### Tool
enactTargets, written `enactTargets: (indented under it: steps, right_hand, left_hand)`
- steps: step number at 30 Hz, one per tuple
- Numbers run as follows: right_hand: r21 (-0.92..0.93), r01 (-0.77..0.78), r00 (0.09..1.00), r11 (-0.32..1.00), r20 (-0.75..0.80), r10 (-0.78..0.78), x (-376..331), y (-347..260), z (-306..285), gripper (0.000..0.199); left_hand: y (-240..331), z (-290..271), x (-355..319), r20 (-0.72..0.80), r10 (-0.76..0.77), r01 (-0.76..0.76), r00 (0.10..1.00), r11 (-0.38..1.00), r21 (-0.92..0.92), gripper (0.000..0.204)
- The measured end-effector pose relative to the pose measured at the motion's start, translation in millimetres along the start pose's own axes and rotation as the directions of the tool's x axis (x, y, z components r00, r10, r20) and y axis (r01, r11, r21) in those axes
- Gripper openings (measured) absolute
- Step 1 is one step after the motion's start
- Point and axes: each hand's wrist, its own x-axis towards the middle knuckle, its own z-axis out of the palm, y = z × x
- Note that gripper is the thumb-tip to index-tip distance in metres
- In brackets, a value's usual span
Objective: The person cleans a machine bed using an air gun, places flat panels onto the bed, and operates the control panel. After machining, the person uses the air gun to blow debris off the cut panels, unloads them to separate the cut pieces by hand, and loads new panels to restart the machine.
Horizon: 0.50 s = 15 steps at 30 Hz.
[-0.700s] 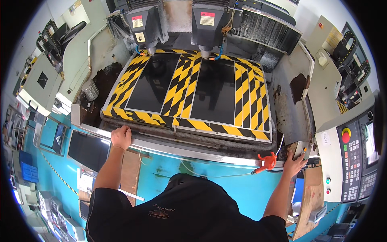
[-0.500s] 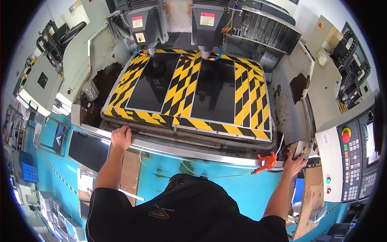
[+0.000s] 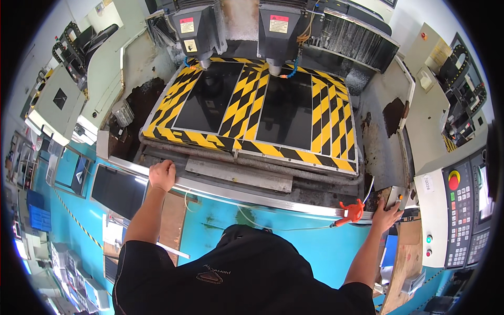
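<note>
My left hand [image 3: 162,175], its fingers curled closed, rests on the metal front rail [image 3: 210,196] of a machine. On the right, my right hand [image 3: 386,214] lies against a small metal button box [image 3: 395,198] with an orange button. Its fingers are stretched along the box; the fingertips are partly hidden. Beyond the rail lies the machine table [image 3: 247,146], edged with yellow-and-black striped tape around two dark panels, the left panel [image 3: 205,105] and the right panel [image 3: 286,113]. Two spindle heads, one on the left [image 3: 197,34] and one on the right [image 3: 281,31], hang above it.
An orange spray gun [image 3: 353,211] with a thin hose hangs at the rail beside my right hand. The control panel [image 3: 459,210], with a red knob and keys, stands at right. Below the rail at left are a dark flat panel [image 3: 119,191] and a brown board [image 3: 170,223].
The striped table has slid away from me, baring more of the metal plate behind the front rail. Both hands keep their places; the whole view has shifted slightly.
</note>
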Motion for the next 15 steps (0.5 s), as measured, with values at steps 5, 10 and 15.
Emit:
enactTargets:
  steps: [5,10,15]
  right_hand:
    - [0.049,0.028,0.999,0.998,-0.044,-0.026,-1,2,0,0.089]
    - [0.048,0.033,0.998,0.998,-0.048,-0.031,-6,6,1,0.090]
    - [0.040,0.000,0.999,0.999,-0.053,0.003,-9,11,7,0.089]
  left_hand:
    - [-2,1,-2,-0.033,0.052,-0.053,0.998,0.998,-0.026,0.017]
    - [-4,-1,-10,-0.045,0.050,-0.051,0.998,0.998,-0.028,0.018]
    - [-6,-2,-22,-0.037,-0.016,0.016,0.999,1.000,-0.009,0.018]
